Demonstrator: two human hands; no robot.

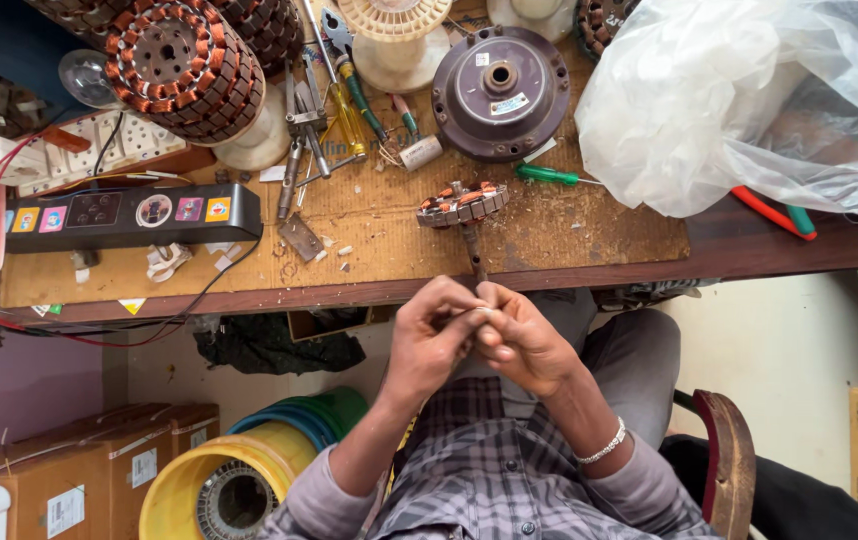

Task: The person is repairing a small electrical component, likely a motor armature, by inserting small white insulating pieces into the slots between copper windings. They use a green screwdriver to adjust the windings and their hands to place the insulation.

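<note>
Workbench: cardboard-topped, just beyond the fingers.
Stator: on shaft past fingertips.
Left hand, right hand: fingers pinched together; held item too small to tell.
Yellow bucket: holds a winding.

Small copper-wound stator on shaft, upright at bench edge.

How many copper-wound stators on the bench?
3 plain: a large stator top left, another behind it, a small stator on a shaft above the hands. A fourth may sit at the top edge, mostly hidden.
</note>
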